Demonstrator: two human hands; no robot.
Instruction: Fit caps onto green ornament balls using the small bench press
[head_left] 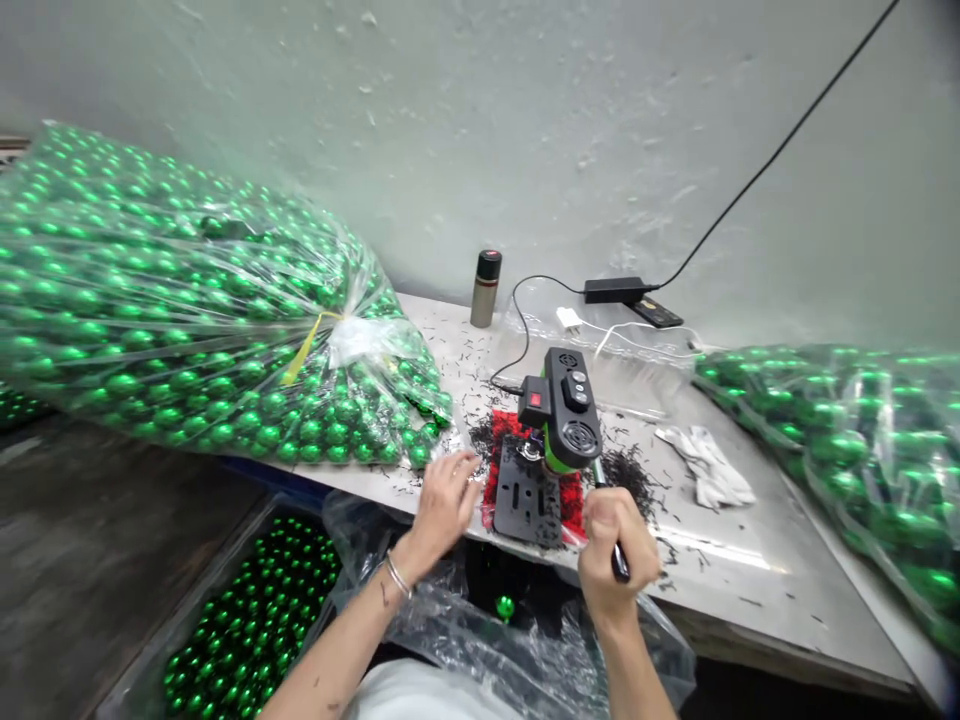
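My right hand [616, 545] is wrapped around the black-gripped lever [621, 565] of a small black bench machine that looks like a mini drill press [576, 405]. Its slotted black base plate [517, 505] rests on a red mat [489, 490] strewn with black shavings. Just left of that plate, my left hand [448, 492] is over the table edge with its fingers loosely stretched out; I see nothing in them. A single shiny green ball [505, 607] shows below the table edge, by the clear plastic sheet. The machine's working tip is partly hidden by its head.
A large tied bag of green balls [225, 330] fills the left side; another bag [855, 450] lies at the right. Below left stands a plastic-lined container of balls [255, 620]. Behind are a thermos [487, 288] and a power adapter [615, 290]; white gloves [709, 468] lie right.
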